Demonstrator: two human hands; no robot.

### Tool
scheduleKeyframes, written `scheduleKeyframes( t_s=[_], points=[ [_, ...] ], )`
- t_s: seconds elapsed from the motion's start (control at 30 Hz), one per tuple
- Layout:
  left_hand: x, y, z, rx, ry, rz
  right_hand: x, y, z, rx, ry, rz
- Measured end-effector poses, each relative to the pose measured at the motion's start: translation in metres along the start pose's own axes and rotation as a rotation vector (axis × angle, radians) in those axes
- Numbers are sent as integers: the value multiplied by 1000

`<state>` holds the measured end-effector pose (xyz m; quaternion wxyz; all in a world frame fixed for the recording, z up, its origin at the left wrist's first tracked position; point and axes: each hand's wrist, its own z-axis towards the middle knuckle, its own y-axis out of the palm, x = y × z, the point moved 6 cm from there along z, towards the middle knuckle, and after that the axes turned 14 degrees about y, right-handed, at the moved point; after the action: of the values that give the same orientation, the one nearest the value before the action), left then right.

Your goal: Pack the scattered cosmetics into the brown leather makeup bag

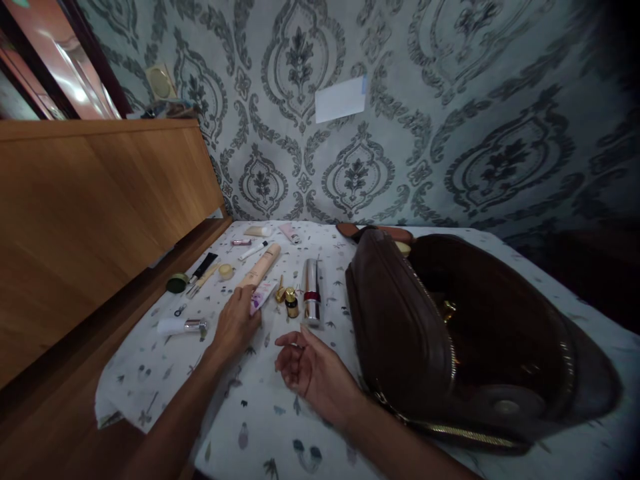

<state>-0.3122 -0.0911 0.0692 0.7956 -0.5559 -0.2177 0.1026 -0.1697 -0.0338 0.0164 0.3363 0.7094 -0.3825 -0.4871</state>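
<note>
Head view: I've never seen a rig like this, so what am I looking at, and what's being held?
There is no robot here: these are a person's bare hands. The single picture comes from a camera worn on their head, looking forward and down. The left hand touches a white-and-purple tube and a long peach tube; whether it grips either is unclear. The half-open right hand appears to hold nothing. Around them on a patterned cloth lie a silver cylinder, a small dark bottle, other small items and an open brown bag.
</note>
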Motion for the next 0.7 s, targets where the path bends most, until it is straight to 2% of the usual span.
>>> scheduleKeyframes(
  t_s=[0.17,0.47,0.6,0.7],
  points=[
    [5,-8,-2,-85,-69,17,1,0,1,2,-3,6],
    [11,-9,-2,-134,-55,56,0,3,-2,19,19,40],
    [6,-10,-2,-78,-17,-9,-1,2,-1,38,16,52],
    [-9,-16,2,13,-13,-28,0,2,-1,44,12,54]
  ],
)
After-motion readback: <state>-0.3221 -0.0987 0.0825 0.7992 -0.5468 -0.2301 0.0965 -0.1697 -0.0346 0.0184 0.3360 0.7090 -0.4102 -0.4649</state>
